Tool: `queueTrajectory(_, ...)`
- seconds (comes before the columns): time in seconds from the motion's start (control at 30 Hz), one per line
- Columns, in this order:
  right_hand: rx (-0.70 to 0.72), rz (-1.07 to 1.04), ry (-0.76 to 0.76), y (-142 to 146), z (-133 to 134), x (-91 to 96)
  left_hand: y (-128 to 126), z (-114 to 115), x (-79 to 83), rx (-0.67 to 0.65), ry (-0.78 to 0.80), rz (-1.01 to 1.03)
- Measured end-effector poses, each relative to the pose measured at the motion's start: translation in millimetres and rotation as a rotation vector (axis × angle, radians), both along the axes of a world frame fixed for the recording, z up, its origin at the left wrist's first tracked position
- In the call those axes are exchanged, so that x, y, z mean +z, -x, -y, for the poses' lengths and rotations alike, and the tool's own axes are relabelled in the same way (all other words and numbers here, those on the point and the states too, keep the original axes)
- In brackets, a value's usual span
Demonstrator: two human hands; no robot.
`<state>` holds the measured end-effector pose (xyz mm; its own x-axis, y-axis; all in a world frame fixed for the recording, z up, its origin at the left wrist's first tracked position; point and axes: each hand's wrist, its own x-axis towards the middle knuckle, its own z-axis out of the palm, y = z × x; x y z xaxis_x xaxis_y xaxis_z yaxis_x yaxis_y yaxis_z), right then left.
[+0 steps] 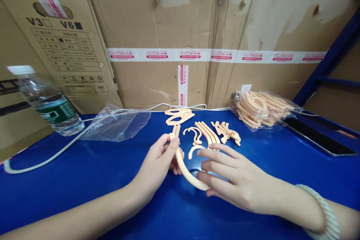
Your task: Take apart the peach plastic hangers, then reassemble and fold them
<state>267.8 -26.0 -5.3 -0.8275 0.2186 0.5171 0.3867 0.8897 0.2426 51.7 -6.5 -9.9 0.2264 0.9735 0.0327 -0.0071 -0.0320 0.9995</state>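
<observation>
Hands meet on a long curved peach-coloured plastic strip point(184, 168), held just above a blue tabletop point(84, 180) in the head view. The left hand point(159, 163) is closed on the strip's upper end, with thumb and fingers pinched around it and the tip poking out above them. The right hand point(233, 182) is at the strip's lower end, fingers stretched out and loosely spread. The strip runs in between the lower fingers, but I cannot tell whether they grip it.

Just beyond the strip lie rows of small peach plastic parts point(208, 132). Further beyond it to the right sits a clear bag full of similar peach pieces point(261, 110). To the strip's left lie a crumpled empty clear plastic bag point(118, 123) and a clear water bottle with a green label point(50, 107). Brown cardboard boxes point(168, 18) stand behind the strip.
</observation>
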Motion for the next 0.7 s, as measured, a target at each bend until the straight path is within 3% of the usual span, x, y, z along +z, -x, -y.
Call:
queueTrajectory(0.13, 0.027, -0.063, 0.069, -2, 0, 4.7, 3, 1, -3.6, 0.127, -0.177, -0.020)
queueTrajectory(0.23, -0.019, -0.095, 0.078, -3, -1, 6.3, 9, 3, -7.4, 0.204, -0.677, -0.300)
queueTrajectory(0.3, -0.042, -0.106, 0.074, -3, -2, 6.3, 11, 6, -9.4, 0.111, -1.078, -0.564)
queueTrajectory(0.37, -0.045, -0.117, 0.055, -3, -2, 5.6, 11, 10, -10.6, -0.040, -1.335, -0.741)
queueTrajectory(0.47, -0.032, -0.128, 0.013, -1, 2, 3.0, 7, 17, -10.6, -0.120, -1.430, -0.808)
queueTrajectory(0.7, -0.004, -0.104, -0.021, 2, 8, -3.5, 0, 19, -12.0, -0.153, -1.389, -0.954)
